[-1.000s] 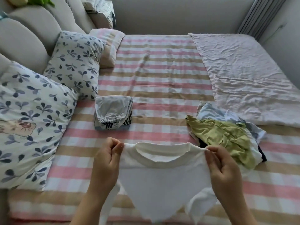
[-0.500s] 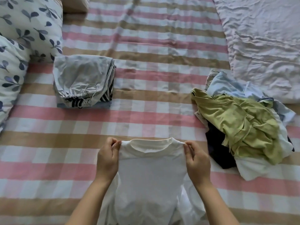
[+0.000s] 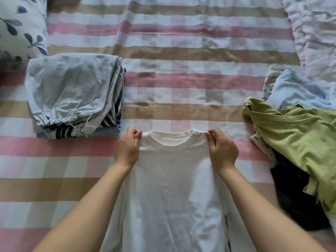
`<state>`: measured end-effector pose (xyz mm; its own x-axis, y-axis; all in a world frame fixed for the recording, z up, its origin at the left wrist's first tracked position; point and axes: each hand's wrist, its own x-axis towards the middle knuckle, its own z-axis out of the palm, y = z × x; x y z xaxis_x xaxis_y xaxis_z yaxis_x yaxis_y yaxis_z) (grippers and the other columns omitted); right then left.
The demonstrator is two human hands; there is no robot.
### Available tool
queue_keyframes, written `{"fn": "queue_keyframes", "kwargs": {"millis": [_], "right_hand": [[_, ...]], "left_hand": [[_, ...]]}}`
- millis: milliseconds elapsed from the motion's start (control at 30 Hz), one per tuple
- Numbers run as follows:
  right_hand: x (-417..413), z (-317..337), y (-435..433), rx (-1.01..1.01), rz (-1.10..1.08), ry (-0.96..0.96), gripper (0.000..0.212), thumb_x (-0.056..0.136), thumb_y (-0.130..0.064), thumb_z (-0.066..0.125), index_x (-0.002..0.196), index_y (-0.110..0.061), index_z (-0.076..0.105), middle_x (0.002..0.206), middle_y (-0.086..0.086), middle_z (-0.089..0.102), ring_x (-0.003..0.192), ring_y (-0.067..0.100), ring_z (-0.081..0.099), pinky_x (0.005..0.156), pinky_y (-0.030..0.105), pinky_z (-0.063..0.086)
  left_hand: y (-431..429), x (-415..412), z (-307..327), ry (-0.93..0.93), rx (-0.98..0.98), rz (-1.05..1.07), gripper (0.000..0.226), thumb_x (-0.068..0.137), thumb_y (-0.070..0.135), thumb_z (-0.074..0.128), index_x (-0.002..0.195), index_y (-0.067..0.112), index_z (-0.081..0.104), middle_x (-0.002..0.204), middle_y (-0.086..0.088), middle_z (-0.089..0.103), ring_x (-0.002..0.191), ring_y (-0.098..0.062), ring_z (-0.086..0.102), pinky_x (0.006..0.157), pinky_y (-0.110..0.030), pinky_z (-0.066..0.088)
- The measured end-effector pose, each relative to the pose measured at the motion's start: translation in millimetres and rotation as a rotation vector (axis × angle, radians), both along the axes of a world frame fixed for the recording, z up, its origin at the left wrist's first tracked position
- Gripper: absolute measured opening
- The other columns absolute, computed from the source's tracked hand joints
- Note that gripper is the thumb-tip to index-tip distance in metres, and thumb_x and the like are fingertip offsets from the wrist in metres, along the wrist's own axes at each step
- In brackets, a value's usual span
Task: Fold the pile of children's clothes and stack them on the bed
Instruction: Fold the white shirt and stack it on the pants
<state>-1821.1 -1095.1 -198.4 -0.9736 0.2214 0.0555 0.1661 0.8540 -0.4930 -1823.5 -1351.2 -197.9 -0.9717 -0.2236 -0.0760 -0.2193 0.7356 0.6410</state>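
A white T-shirt (image 3: 172,188) lies stretched out on the striped bed sheet (image 3: 181,84), collar pointing away from me. My left hand (image 3: 128,148) pinches its left shoulder and my right hand (image 3: 221,150) pinches its right shoulder. To the left sits a folded stack (image 3: 74,95) topped by pale grey drawstring shorts. At the right edge lies the unfolded pile (image 3: 298,142), with a green shirt on top, a light blue garment behind it and something black underneath.
A leaf-print pillow (image 3: 20,28) is at the top left. A crumpled pale blanket (image 3: 314,33) covers the top right of the bed. Bare striped sheet lies between the stack and the pile.
The shirt has come down from being held up in the air to lying on the sheet. My hands moved forward, still pinching its shoulders. The view has tilted down and closer to the bed.
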Motion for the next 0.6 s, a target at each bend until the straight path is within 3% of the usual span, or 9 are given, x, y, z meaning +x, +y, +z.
{"fn": "queue_keyframes", "kwargs": {"millis": [133,300,400,500,600], "right_hand": [[-27,-21,-7,0.052,0.014,-0.017,0.022,0.093,-0.027,0.052,0.091,-0.009,0.064,0.089,0.015,0.065,0.084,0.036,0.056,0.063,0.038,0.038],[-38,-30,-7,0.087,0.021,-0.107,0.021,0.091,-0.027,0.055,0.091,-0.008,0.064,0.096,0.015,0.062,0.093,0.035,0.053,0.073,0.041,0.039],[-40,-25,-10,0.050,0.015,-0.128,0.021,0.089,-0.029,0.057,0.093,-0.010,0.066,0.098,0.012,0.061,0.098,0.034,0.051,0.078,0.042,0.037],[-47,-20,-13,0.043,0.057,-0.191,0.020,0.088,-0.033,0.058,0.095,-0.016,0.066,0.099,0.005,0.063,0.100,0.028,0.049,0.079,0.038,0.032],[-55,-19,-13,0.005,0.058,-0.203,0.016,0.088,-0.030,0.058,0.089,-0.016,0.065,0.096,0.003,0.064,0.098,0.026,0.048,0.079,0.037,0.029]], "left_hand": [[-3,-29,-18,-0.008,-0.045,-0.021,0.022,0.095,0.016,0.049,0.082,-0.001,0.051,0.074,-0.022,0.057,0.067,-0.033,0.051,0.058,-0.036,0.029],[-8,-37,-24,0.006,-0.118,-0.106,0.020,0.092,0.013,0.053,0.078,-0.001,0.052,0.076,-0.016,0.053,0.070,-0.028,0.047,0.059,-0.030,0.023],[-9,-35,-19,-0.002,-0.079,-0.145,0.013,0.089,0.011,0.057,0.090,-0.002,0.057,0.089,-0.016,0.055,0.085,-0.031,0.050,0.070,-0.030,0.033],[-10,-34,-14,-0.014,-0.069,-0.258,0.027,0.084,0.015,0.065,0.104,-0.002,0.059,0.099,-0.015,0.056,0.094,-0.027,0.048,0.082,-0.025,0.032],[-10,-41,-12,-0.011,-0.073,-0.283,0.013,0.082,0.009,0.066,0.085,-0.003,0.061,0.089,-0.015,0.056,0.087,-0.030,0.048,0.074,-0.023,0.030]]}}
